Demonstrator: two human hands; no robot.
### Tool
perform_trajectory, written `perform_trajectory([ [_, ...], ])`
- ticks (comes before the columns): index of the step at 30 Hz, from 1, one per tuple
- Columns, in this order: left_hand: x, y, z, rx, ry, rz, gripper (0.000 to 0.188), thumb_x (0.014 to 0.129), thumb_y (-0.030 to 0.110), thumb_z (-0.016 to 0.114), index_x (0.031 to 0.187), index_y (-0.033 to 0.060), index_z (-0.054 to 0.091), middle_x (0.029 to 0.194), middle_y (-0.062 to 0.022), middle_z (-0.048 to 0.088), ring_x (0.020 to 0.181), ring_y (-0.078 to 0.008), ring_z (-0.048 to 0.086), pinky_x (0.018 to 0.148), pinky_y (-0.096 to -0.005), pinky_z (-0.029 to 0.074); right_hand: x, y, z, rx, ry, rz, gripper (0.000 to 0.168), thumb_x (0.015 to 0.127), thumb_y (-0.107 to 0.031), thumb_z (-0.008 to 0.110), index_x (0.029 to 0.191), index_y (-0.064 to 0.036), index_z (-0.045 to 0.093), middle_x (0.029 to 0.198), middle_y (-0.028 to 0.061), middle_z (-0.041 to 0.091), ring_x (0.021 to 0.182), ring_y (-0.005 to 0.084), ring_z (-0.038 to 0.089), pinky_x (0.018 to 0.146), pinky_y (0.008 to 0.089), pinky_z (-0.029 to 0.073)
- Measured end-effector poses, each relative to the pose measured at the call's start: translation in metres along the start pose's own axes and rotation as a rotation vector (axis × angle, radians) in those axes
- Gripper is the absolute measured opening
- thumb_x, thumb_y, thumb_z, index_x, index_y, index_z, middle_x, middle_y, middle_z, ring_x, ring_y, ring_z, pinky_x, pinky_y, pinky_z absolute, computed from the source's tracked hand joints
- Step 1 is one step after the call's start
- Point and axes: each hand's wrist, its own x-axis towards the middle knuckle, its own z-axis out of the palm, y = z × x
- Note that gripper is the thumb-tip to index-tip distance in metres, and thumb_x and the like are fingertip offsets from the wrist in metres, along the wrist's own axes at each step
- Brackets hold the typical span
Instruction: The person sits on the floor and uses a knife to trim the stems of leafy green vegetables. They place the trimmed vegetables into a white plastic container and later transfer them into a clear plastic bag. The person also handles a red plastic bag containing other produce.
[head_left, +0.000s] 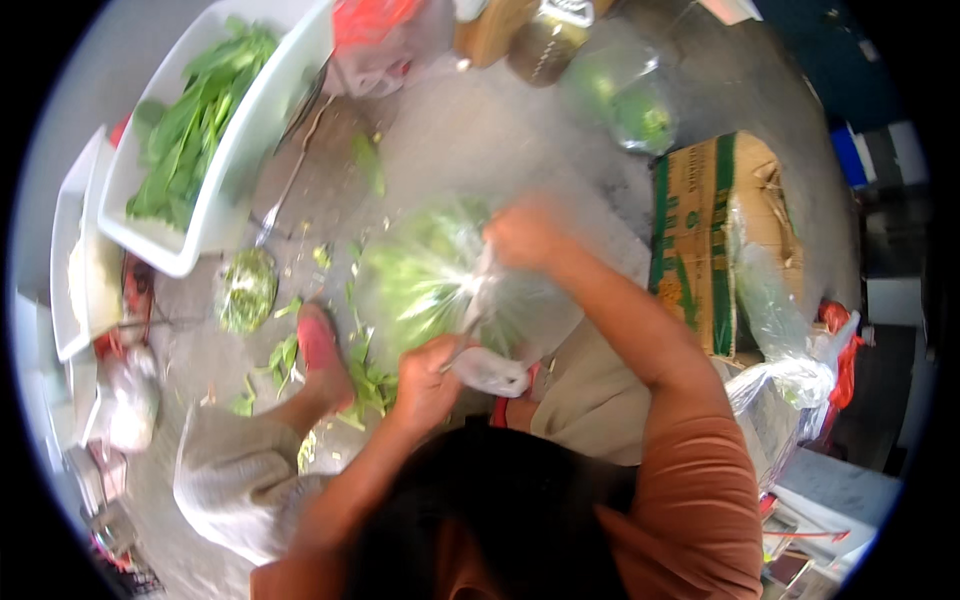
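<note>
Between my legs, a clear plastic bag (409, 289) bulges with leafy greens. Its mouth is pulled together into a twisted neck. My left hand (429, 379) grips one side of that gathered plastic, near me. On the far side, my right hand (529, 229), blurred, has its fingers closed on the other part of the neck. A loose white end of the plastic (491, 371) hangs by my left hand. Whether the neck is knotted I cannot tell.
Left stands a white tub (191, 251) of leafy greens (202, 135). Leaf scraps (367, 386) and a small bag of greens (247, 289) lie by my foot. To the right are a cardboard box (690, 247) and clear plastic (787, 375). Another bagged vegetable (641, 124) sits ahead.
</note>
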Motion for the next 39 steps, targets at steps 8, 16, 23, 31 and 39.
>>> perform_trajectory([
  [8,0.013,0.022,-0.005,-0.169,0.238,-0.097,0.014,0.084,0.014,0.061,0.083,0.0023,0.067,0.064,0.0037,0.057,0.053,-0.0027,0.042,0.048,-0.0197,0.033,-0.055,-0.051,-0.006,0.207,0.333,-0.361,0.037,0.064,-0.017,0.064,0.101,-0.015,0.065,0.105,0.0085,0.061,0.096,0.0279,0.055,0.087,0.0409,0.037],
  [16,0.021,0.066,-0.037,-0.007,0.064,-0.111,0.016,0.079,0.008,0.066,0.092,-0.0004,0.063,0.078,-0.0018,0.064,0.073,-0.0075,0.054,0.068,-0.0236,0.044,-0.063,-0.079,-0.012,0.076,0.092,-0.116,0.029,0.07,-0.02,0.062,0.1,-0.02,0.061,0.1,0.0076,0.062,0.098,0.0244,0.056,0.086,0.05,0.034],
  [23,0.033,0.143,-0.079,-0.018,-0.021,-0.049,0.044,0.07,-0.003,0.067,0.113,0.0015,0.056,0.097,-0.0025,0.06,0.084,-0.0095,0.054,0.076,-0.0275,0.046,-0.102,-0.063,-0.053,0.02,0.55,0.007,0.025,0.069,-0.019,0.062,0.094,-0.021,0.063,0.086,0.0034,0.064,0.088,0.0262,0.058,0.077,0.0435,0.04],
  [31,0.05,0.128,-0.093,0.1,-0.032,-0.081,0.029,0.077,0.003,0.049,0.104,0.0017,0.061,0.074,0.0034,0.051,0.058,-0.0058,0.045,0.052,-0.0211,0.036,-0.17,-0.052,-0.139,0.182,0.704,0.347,0.019,0.069,-0.024,0.062,0.086,-0.015,0.064,0.087,0.0125,0.063,0.085,0.0324,0.058,0.071,0.0419,0.044],
  [39,0.017,0.126,-0.056,-0.002,-0.464,-0.503,0.033,0.083,0.002,0.046,0.116,0.0038,0.05,0.066,0.0011,0.051,0.06,-0.0063,0.047,0.056,-0.0213,0.04,-0.143,0.007,-0.078,0.504,1.03,0.538,0.022,0.068,-0.019,0.067,0.088,-0.012,0.066,0.08,0.01,0.064,0.073,0.0262,0.061,0.065,0.0329,0.046],
])
